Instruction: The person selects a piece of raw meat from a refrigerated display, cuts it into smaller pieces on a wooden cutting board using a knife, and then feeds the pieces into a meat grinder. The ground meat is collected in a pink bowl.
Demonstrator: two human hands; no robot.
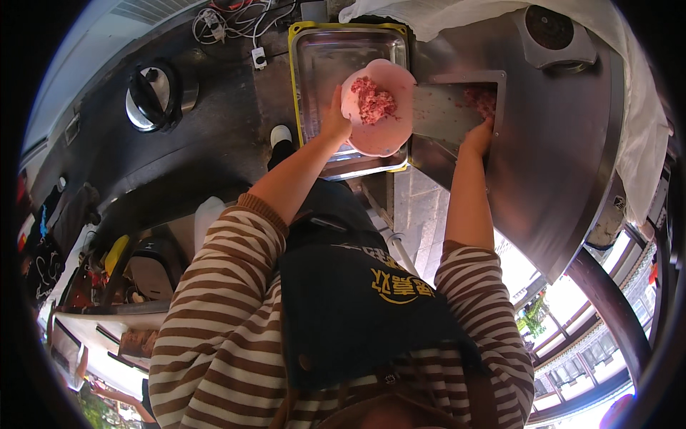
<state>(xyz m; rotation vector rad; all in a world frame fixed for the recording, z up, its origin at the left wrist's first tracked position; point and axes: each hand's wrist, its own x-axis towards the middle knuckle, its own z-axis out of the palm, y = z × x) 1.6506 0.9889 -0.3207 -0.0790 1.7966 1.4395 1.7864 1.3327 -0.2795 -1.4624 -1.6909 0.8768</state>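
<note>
My left hand (336, 122) grips the left rim of a pale pink plastic bowl (388, 137), thumb along its side. Inside the bowl lies a heap of raw minced meat (374, 102), with small scraps stuck around it. The bowl is held above a rectangular stainless steel tray (343, 53) set in a yellow frame. To the right, my right hand (478, 138) reaches into a framed opening (501, 102) in a stainless steel housing (546, 145). More minced meat (481, 102) sits at its fingertips, which are partly hidden. Meat bits speckle the metal surface (437, 107) between bowl and opening.
A grey device with a round dark top (549, 29) sits on the steel housing, near a draped white cloth (638, 161). At left stands a round black-and-silver appliance (153, 99). Tangled cables and a power socket (259, 58) lie beyond the tray. A white shoe (280, 135) shows below.
</note>
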